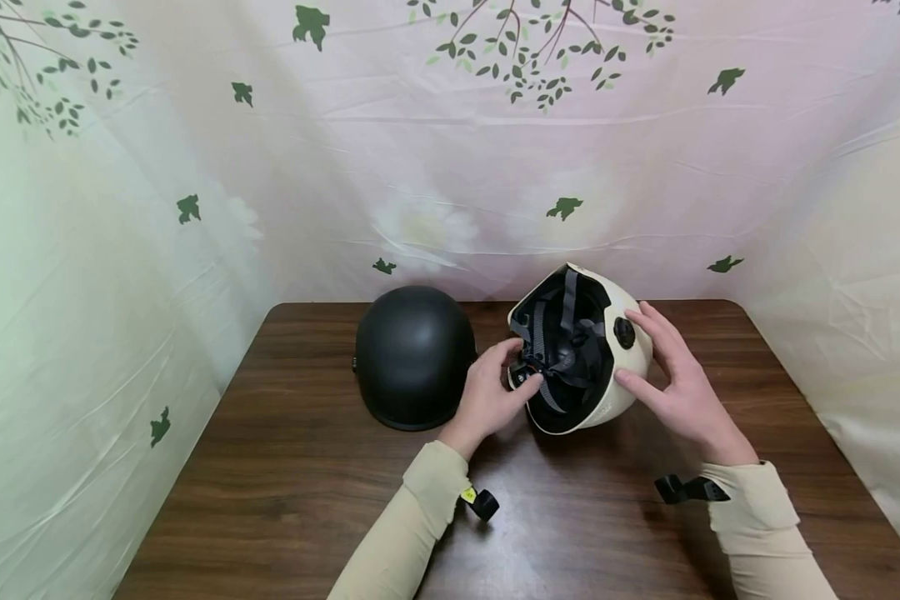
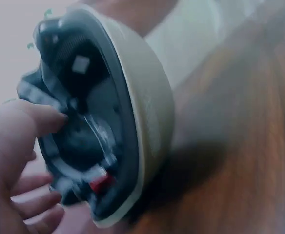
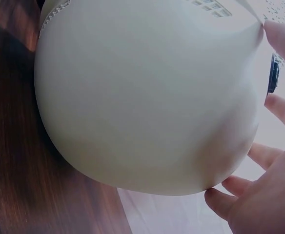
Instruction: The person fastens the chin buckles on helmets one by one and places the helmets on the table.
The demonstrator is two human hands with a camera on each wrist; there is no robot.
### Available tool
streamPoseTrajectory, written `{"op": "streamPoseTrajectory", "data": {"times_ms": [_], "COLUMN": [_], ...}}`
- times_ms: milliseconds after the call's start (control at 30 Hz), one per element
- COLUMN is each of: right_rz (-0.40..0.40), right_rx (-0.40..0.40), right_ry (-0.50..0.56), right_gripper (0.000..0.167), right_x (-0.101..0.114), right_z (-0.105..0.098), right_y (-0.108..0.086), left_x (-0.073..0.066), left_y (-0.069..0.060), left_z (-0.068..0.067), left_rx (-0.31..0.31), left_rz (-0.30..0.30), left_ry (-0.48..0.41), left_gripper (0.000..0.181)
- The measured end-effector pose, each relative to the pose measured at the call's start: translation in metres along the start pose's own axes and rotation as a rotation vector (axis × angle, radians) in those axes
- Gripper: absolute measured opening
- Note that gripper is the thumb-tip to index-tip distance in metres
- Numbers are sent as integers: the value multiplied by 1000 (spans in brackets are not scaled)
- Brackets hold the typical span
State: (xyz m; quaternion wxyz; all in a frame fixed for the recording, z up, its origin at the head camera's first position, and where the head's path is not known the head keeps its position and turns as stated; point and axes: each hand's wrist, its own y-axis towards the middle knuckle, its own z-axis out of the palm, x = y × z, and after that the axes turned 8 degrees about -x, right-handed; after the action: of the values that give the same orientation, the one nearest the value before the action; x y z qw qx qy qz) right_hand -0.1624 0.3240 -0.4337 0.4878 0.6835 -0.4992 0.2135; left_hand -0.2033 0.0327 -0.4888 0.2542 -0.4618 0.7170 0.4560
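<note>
A cream helmet (image 1: 615, 404) lies tilted on the table, its dark padded inside facing up and left. Grey straps (image 1: 568, 304) cross the opening, and a dark round knob (image 1: 624, 333) sits on its side. My left hand (image 1: 491, 392) grips the near-left rim, thumb at the opening; in the left wrist view the hand (image 2: 15, 156) is blurred, so the exact contact is unclear. A small red part (image 2: 101, 183) shows inside there. With fingers spread and mostly straight, my right hand (image 1: 682, 400) touches the outer shell (image 3: 147, 107) on the right.
A black helmet (image 1: 416, 358), dome up, stands left of the cream one. Both are near the far edge of the brown wooden table (image 1: 285, 467). Behind and at the sides hangs pale cloth (image 1: 450, 167) printed with leaves.
</note>
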Motion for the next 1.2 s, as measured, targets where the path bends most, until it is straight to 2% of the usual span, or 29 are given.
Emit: {"op": "streamPoseTrajectory", "data": {"times_ms": [67, 133, 233, 333, 433, 533, 633, 1200], "right_rz": [-2, -1, 3, 10, 5, 3, 9, -12], "right_rx": [3, 5, 6, 8, 16, 32, 51, 50], "right_ry": [-5, -13, -28, -34, -32, -26, -11, -5], "right_gripper": [84, 85, 85, 85, 86, 88, 89, 88], "right_x": [0, 0, 1, 1, 2, 2, 2, 1], "right_z": [1, 1, 1, 0, 0, 0, 1, 2], "right_y": [0, 0, 0, 1, 2, 1, 1, 1], "left_x": [-18, -36, -58, -75, -86, -91, -93, -93], "left_y": [5, 10, 17, 23, 27, 29, 29, 30], "left_z": [-5, -9, -8, -4, 1, 6, 10, 13], "left_rx": [-40, -26, 45, 137, 193, 206, 206, 190], "left_rz": [47, 58, 85, 120, 153, 189, 195, 92], "left_ry": [-59, -125, -174, -168, -144, -119, -130, -283], "left_gripper": [52, 52, 56, 62, 68, 73, 74, 69]}}
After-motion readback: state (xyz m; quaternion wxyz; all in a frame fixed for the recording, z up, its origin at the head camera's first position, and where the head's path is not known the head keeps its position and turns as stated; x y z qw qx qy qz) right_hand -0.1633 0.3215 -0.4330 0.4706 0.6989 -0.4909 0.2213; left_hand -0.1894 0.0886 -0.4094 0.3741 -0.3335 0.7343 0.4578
